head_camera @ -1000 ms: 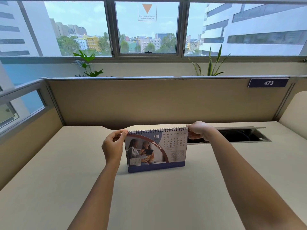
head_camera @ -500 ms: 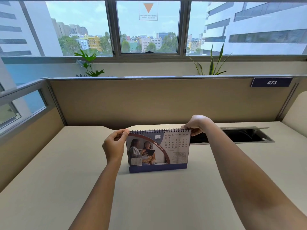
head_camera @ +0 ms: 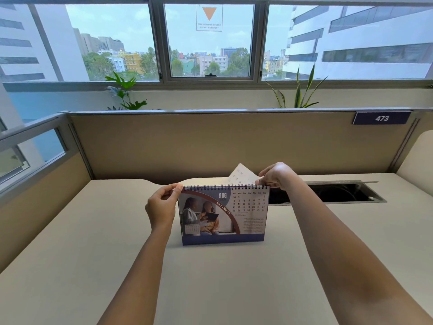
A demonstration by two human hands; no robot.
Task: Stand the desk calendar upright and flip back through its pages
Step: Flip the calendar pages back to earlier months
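Observation:
The spiral-bound desk calendar [head_camera: 223, 215] stands upright on the beige desk [head_camera: 222, 277], its AUG page facing me. My left hand [head_camera: 161, 208] pinches the calendar's top left corner at the spiral. My right hand [head_camera: 276, 175] is at the top right corner, fingers closed on a loose page [head_camera: 242, 175] that rises from behind the spiral, its white side with printed dates tilted up toward the partition.
A tan cubicle partition [head_camera: 234, 144] runs behind the desk, with a "473" plate [head_camera: 381, 118] at its right. An open cable slot [head_camera: 328, 192] lies in the desk right of the calendar. A glass side panel [head_camera: 30, 151] is on the left; plants stand by the window.
My right hand has lifted a page up from behind the spiral at the calendar's right corner. The left hand and the calendar have stayed in place.

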